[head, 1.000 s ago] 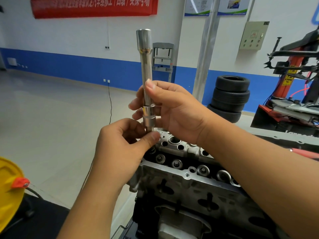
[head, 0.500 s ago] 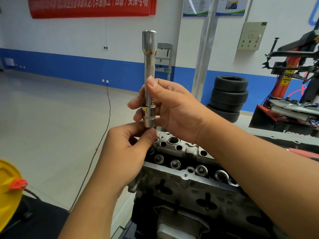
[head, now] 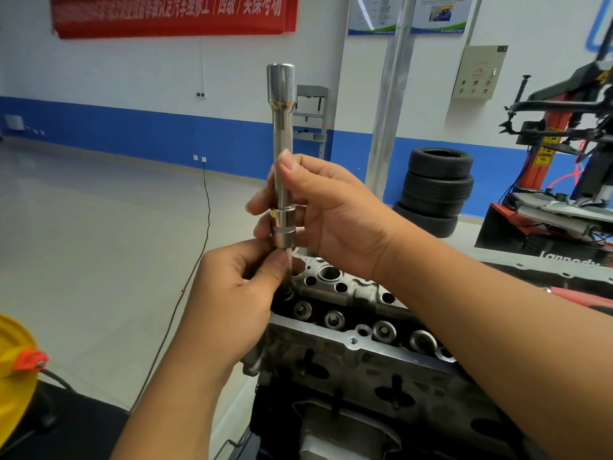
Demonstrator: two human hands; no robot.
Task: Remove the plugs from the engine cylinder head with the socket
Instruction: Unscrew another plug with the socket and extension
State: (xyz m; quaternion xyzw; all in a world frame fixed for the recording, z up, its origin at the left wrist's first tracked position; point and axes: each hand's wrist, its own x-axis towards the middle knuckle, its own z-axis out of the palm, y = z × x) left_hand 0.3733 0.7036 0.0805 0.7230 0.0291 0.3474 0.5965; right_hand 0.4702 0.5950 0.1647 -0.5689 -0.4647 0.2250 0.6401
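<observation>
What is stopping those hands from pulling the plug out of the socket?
Nothing visible. The right hand grips the upright socket above the cylinder head, and the left hand pinches the plug sticking out of the socket's lower end. Only open air lies below the plug.

White wall [head: 132, 68] with blue lower band [head: 116, 127], red banner [head: 172, 14] upper left. Pale glossy floor [head: 83, 244], black cable [head: 202, 234] running down from a wall outlet. Silver pillar [head: 388, 111] centre right, posters [head: 404, 14] at top, grey control box [head: 477, 71], stacked tires [head: 434, 190], red tire machine [head: 557, 154] far right. Yellow object [head: 13, 376] lower left.
</observation>
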